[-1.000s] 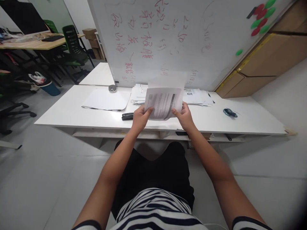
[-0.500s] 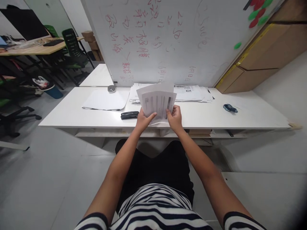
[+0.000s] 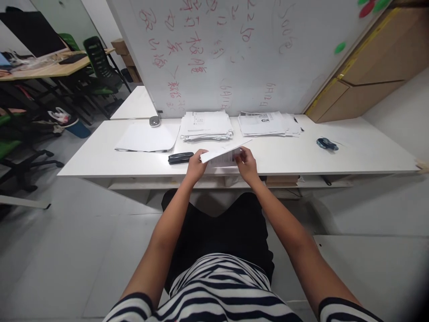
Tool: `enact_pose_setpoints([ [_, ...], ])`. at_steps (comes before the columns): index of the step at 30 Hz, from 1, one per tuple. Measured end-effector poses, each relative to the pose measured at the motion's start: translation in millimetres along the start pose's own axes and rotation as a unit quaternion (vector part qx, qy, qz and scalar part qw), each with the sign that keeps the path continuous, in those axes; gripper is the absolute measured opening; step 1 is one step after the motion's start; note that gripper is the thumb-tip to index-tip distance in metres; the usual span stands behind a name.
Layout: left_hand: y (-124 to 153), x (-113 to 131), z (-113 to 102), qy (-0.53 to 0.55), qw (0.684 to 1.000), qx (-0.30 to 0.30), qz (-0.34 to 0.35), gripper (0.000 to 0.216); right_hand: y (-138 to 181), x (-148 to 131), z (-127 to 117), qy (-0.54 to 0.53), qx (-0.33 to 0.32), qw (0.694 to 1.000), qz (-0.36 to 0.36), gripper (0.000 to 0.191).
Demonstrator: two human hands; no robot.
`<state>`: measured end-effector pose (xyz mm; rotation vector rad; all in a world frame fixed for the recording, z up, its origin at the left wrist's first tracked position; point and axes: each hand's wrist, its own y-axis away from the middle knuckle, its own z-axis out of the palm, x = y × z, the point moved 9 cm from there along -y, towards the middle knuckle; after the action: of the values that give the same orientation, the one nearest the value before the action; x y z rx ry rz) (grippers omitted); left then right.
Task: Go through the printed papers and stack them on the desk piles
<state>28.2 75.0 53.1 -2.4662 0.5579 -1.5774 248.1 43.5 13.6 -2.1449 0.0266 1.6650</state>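
Both my hands hold a thin set of printed sheets (image 3: 221, 155) low over the white table (image 3: 295, 156), tilted nearly flat. My left hand (image 3: 195, 167) pinches the left corner and my right hand (image 3: 247, 163) grips the right side. A black stapler (image 3: 180, 158) lies on the table just left of my left hand. Two stacks of printed paper sit at the back of the table: one stack (image 3: 205, 125) straight ahead, the other stack (image 3: 266, 123) to its right.
A whiteboard (image 3: 234, 49) with red writing stands behind the table. Loose white sheets (image 3: 147, 137) and a small round grey object (image 3: 154, 121) lie at the left, a blue object (image 3: 326, 143) at the right. Chairs and a desk stand far left.
The sheets were held upright facing me; they have come down and tipped almost flat above the table. My hands moved lower and closer together.
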Motion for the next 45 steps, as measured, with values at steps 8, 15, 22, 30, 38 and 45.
enact_pose_setpoints([
  [8, 12, -33, 16, 0.248, 0.950, 0.103, -0.162, 0.036, 30, -8, -16, -0.028, 0.089, 0.995, 0.043, 0.066],
  [15, 60, -9, 89, 0.415, 0.876, 0.091, -0.229, 0.037, 90, 9, 8, -0.140, 0.037, 0.982, 0.126, 0.043],
  [22, 62, -12, -11, 0.124, 0.969, 0.171, -0.128, 0.034, 134, 65, -65, -0.152, 0.010, 0.936, 0.319, 0.030],
  [30, -3, -51, -75, -0.347, 0.935, -0.068, -0.010, 0.050, 136, 24, -61, -0.179, -0.104, 0.898, 0.388, 0.036],
  [38, 3, -59, -71, -0.316, 0.945, -0.086, -0.003, 0.035, 105, 2, -13, -0.233, -0.152, 0.883, 0.378, 0.033],
  [45, 3, -61, -72, -0.293, 0.952, -0.087, 0.008, 0.034, 91, 2, 3, -0.257, -0.127, 0.893, 0.348, 0.040],
])
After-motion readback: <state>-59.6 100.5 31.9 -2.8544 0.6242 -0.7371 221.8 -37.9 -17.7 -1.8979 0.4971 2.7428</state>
